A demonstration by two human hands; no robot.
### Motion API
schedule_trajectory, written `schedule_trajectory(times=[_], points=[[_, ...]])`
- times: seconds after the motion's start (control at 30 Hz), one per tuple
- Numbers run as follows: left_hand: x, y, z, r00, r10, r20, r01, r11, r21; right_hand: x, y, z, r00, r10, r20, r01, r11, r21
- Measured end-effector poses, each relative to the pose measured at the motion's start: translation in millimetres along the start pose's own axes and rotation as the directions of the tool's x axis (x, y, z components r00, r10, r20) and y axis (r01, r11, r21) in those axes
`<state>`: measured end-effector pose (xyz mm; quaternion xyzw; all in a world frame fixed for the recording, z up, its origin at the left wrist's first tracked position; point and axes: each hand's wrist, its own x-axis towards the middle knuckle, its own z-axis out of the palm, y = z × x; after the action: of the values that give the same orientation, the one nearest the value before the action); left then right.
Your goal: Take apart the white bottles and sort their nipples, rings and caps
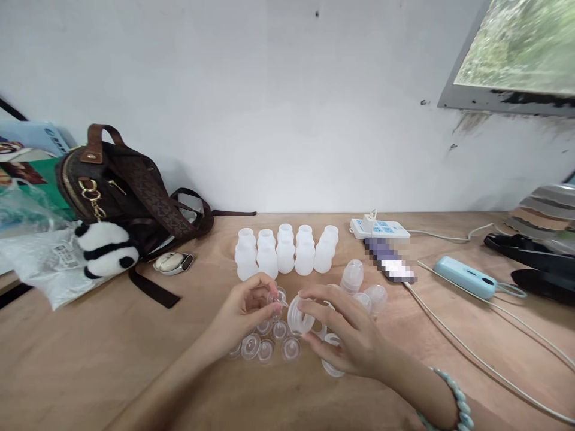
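Observation:
My left hand point(246, 306) pinches a clear bottle teat point(278, 296) between thumb and fingers, its tip pointing toward the right hand. Close beside it, my right hand point(348, 328) grips a translucent white screw ring point(296, 317) by its edge, tilted so its opening faces the teat. Teat and ring look just apart. Below the hands lie several clear teats point(250, 345) on the table. Another white ring point(333, 363) sits partly hidden under my right hand. Several clear domed caps point(353, 275) stand just beyond that hand. White bottles point(286, 256) without tops stand upright in two rows behind.
On the left are a brown backpack point(135, 185) with a panda plush point(106, 250), a plastic bag point(49, 263) and a mouse-like beige device point(171, 262). To the right lie a power strip point(395, 230), a phone point(389, 261), a blue power bank point(465, 277) and white cables.

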<state>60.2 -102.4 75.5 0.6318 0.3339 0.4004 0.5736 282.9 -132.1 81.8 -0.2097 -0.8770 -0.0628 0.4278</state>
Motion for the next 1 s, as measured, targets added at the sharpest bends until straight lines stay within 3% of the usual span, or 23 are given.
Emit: schedule_trajectory(times=[0.13,0.4,0.67,1.0], points=[[-3,-4,10.4,0.998,-0.051,0.022,0.054,0.989,-0.137,1,-3,5,0.999,-0.022,0.023,0.023,0.999,-0.043],[-5,-5,14.7,0.999,-0.017,0.040,0.028,0.958,-0.286,0,2,14,0.994,0.113,-0.016,-0.111,0.990,0.093],[-7,-14,19.7,0.999,-0.041,-0.011,0.036,0.956,-0.292,-2,5,18,0.983,0.184,-0.024,-0.177,0.969,0.170],[-9,-15,30.2,0.998,0.053,0.035,-0.043,0.965,-0.259,-7,-3,26,0.946,0.312,-0.084,-0.280,0.922,0.267]])
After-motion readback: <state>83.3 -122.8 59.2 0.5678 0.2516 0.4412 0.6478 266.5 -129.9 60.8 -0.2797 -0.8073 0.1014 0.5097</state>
